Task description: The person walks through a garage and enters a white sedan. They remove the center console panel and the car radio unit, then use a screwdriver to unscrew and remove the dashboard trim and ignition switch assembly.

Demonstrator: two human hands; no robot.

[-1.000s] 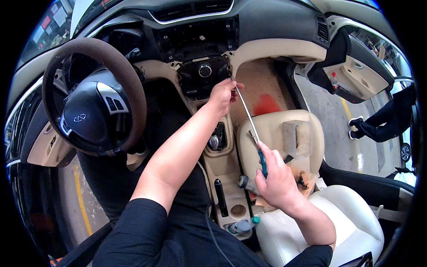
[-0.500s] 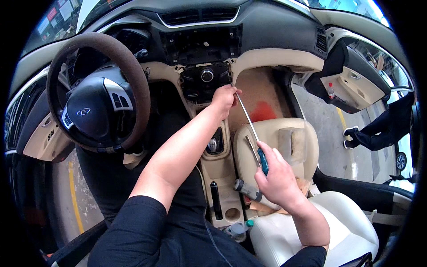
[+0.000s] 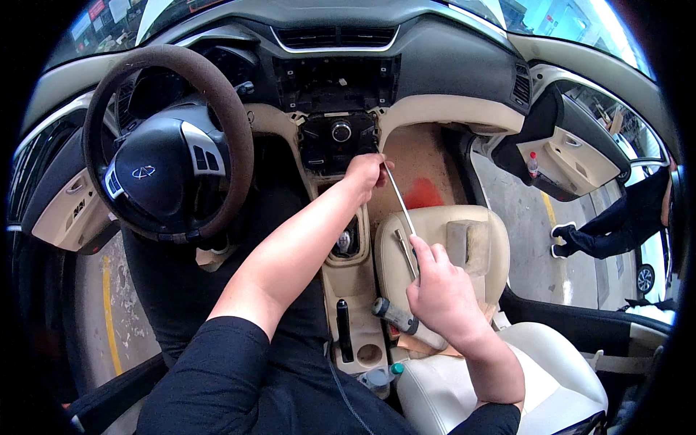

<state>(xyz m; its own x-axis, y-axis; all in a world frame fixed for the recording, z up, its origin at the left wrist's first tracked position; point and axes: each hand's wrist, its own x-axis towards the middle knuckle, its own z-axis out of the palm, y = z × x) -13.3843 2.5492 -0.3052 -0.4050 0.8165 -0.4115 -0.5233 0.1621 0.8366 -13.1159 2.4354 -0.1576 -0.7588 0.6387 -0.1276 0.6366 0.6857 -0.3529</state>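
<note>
My right hand (image 3: 448, 293) is wrapped round the handle of a long screwdriver (image 3: 400, 199) above the passenger seat (image 3: 388, 243). The steel shaft slants forward and left to the lower right side of the centre console. There my left hand (image 3: 366, 172) is closed, its fingertips pinching the shaft near the far end. The tip is hidden or too small to make out. Just ahead of that hand is the control panel (image 3: 319, 138) with a round silver-ringed knob (image 3: 341, 131). Above the panel gapes a bare dashboard opening (image 3: 337, 81).
A brown-covered steering wheel (image 3: 239, 130) stands left. Between the seats are a gear lever (image 3: 344, 243), a handbrake (image 3: 344, 330) and a green-capped bottle (image 3: 396, 368). The seat bears a clear box (image 3: 467, 246), a metal rod (image 3: 403, 250) and a grey cylindrical tool (image 3: 395, 315). A person (image 3: 616, 221) is outside, right.
The view has shifted slightly. My right hand has turned on the screwdriver, so its fingers now cover the teal handle that showed before. My left hand still pinches the shaft.
</note>
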